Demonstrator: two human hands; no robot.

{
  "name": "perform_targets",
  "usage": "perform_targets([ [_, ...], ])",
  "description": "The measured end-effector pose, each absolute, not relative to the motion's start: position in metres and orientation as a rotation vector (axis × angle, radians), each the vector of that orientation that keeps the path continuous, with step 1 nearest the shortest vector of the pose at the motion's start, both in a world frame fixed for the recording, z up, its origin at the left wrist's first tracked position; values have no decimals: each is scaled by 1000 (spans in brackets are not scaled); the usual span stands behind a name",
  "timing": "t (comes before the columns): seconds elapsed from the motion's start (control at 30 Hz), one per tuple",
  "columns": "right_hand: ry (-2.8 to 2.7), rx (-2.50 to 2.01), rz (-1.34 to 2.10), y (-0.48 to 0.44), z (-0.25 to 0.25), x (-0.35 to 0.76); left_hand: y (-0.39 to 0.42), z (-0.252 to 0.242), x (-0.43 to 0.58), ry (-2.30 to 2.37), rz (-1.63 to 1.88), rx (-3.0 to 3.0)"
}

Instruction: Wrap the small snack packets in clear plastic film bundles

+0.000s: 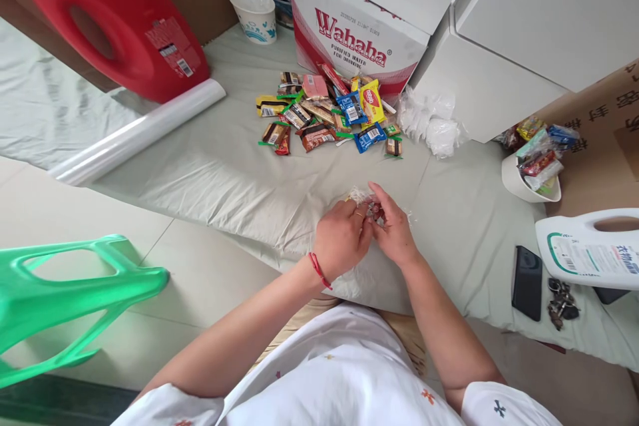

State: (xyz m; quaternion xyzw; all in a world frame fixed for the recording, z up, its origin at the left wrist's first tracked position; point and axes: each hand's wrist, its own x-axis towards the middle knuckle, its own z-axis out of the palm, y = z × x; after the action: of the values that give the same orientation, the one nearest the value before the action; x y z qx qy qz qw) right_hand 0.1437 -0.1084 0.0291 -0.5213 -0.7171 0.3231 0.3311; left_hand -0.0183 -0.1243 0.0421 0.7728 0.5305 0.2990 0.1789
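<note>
My left hand (342, 237), with a red cord on the wrist and a ring, is closed on a crumpled clear plastic bag (360, 196). From the other side my right hand (394, 231) pinches the same plastic, its fingertips meeting those of the left. Part of the bag is hidden under the fingers, so what it may contain cannot be made out. Beyond the hands lies a pile of wrapped snacks (322, 110) in brown, yellow, blue and red packets. Several bunched clear plastic bags (436, 121) rest to the right of that pile.
A Wahaha carton (357, 30) stands behind the snacks, beside a paper cup (253, 15). At left are a red jug (124, 20), a plastic film roll (144, 130) and a green stool (74, 293). A snack tub (529, 180), phone (527, 283), keys (562, 303) and white bottle (589, 246) occupy the right.
</note>
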Motion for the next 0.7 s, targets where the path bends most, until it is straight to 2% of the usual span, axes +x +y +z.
perform_targets([
  [0.17, -1869, -1321, 793, -110, 26, 144, -135, 37, -17, 1517, 791, 2369],
  [0.5, -1658, -1312, 854, -118, 23, 141, -147, 22, -39, 1104, 1278, 1922],
  [0.7, -1582, -1353, 807, -116, 14, 140, -136, 20, -56, 1302, 1454, 1705],
])
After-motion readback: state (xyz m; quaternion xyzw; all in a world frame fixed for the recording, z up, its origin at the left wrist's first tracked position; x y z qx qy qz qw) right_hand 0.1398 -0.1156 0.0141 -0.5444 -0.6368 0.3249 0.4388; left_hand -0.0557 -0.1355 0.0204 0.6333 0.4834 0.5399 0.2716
